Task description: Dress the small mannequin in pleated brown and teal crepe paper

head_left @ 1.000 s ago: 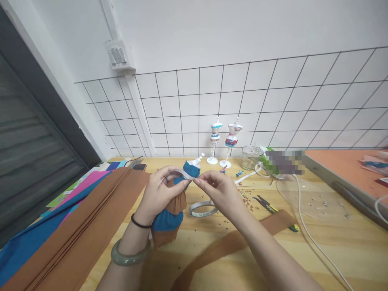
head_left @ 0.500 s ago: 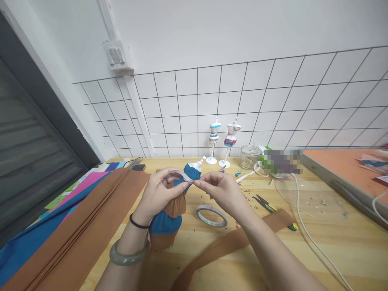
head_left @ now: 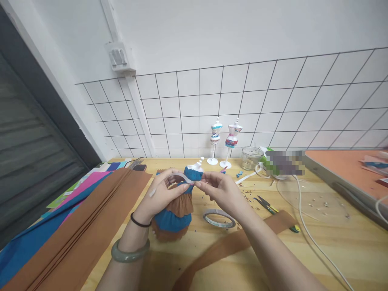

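A pale strip of tape [head_left: 181,176] arches between my hands at the waist of a small white dress form [head_left: 197,165]. The form wears a tiered blue and brown dress [head_left: 174,220] and leans slightly. My left hand [head_left: 165,194] pinches the strip between thumb and fingers, in front of the dress. Thumb and forefinger of my right hand [head_left: 222,190] pinch at the strip's other end, close to the waist. A short whitish piece shows on the back of my left hand. Below my right hand lies a tape roll [head_left: 218,218].
Brown fabric [head_left: 121,194] and other coloured cloths cover the left side. A brown strip [head_left: 224,248] crosses the front, partly over yellow-green scissors [head_left: 265,205]. Two miniature dress forms [head_left: 232,139], a clear jar [head_left: 252,157] and a cable [head_left: 306,224] are further back and right.
The dress form has tipped more upright and its skirt has swung right. The tape roll appears further right and more tilted. Both hands keep pinching in nearly the same place.
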A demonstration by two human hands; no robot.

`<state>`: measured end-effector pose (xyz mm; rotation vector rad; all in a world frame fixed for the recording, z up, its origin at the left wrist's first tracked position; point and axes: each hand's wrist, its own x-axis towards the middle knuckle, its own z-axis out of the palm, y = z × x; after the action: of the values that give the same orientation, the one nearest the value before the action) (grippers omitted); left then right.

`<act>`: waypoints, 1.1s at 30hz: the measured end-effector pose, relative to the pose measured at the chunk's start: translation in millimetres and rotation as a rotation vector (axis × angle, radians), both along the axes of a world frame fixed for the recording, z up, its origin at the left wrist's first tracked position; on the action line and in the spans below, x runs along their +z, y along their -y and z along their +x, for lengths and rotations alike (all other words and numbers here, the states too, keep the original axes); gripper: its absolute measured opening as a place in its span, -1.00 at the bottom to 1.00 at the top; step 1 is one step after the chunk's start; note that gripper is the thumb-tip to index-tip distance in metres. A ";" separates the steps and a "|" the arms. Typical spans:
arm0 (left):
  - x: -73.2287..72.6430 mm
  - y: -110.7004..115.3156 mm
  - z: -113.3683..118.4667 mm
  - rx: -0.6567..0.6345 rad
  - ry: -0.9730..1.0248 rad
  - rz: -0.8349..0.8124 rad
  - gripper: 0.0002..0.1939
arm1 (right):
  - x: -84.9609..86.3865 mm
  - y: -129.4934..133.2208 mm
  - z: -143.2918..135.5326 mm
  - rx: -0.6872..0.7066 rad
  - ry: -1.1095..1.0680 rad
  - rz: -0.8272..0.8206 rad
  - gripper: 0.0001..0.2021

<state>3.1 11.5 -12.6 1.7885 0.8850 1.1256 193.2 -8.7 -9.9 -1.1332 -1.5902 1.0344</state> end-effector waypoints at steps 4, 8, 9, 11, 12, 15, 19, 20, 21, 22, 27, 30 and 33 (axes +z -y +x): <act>0.6 1.0 4.2 0.056 -0.055 0.027 -0.74 | -0.6 2.7 -3.8 -0.044 0.038 0.065 -0.70; -1.3 0.8 10.5 0.118 0.009 -0.041 -0.68 | -1.0 7.0 -8.2 -0.101 0.114 0.129 -0.79; -1.9 0.5 10.8 0.119 0.026 -0.051 -0.67 | -1.1 8.0 -8.9 -0.100 0.133 0.145 -0.81; -2.4 0.1 9.5 0.120 0.044 -0.057 -0.63 | -1.2 9.7 -9.5 -0.099 0.180 0.164 -0.84; -2.3 0.2 8.3 0.124 0.038 -0.058 -0.62 | -1.2 10.5 -9.5 -0.104 0.208 0.164 -0.84; -0.6 1.1 4.6 0.132 -0.013 -0.046 -0.62 | -0.7 12.5 -9.6 -0.142 0.294 0.152 -0.81; 1.0 1.6 2.2 0.110 -0.034 -0.007 -0.69 | 1.3 14.4 -10.0 -0.150 0.320 0.137 -0.77; 0.9 1.3 1.8 0.106 -0.030 -0.006 -0.69 | 1.8 14.9 -10.0 -0.144 0.312 0.133 -0.76; 0.5 0.8 1.4 0.104 -0.028 -0.007 -0.70 | 2.3 15.3 -9.9 -0.139 0.306 0.130 -0.75; 0.0 0.3 1.0 0.105 -0.029 -0.006 -0.71 | 2.7 15.6 -9.7 -0.138 0.304 0.129 -0.76; -2.4 -1.7 0.2 0.118 -0.034 0.003 -0.71 | 4.2 15.4 -7.3 -0.148 0.306 0.132 -0.83; -2.9 -2.3 0.3 0.103 -0.026 -0.007 -0.70 | 4.8 14.4 -5.6 -0.152 0.302 0.153 -0.85; -3.1 -2.9 -0.8 0.093 -0.015 -0.021 -0.69 | 4.6 13.4 -4.9 -0.152 0.295 0.165 -0.85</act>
<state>2.3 14.4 -15.7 1.7562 0.9950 1.1583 188.3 -22.1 -5.3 -1.3140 -1.7513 0.6449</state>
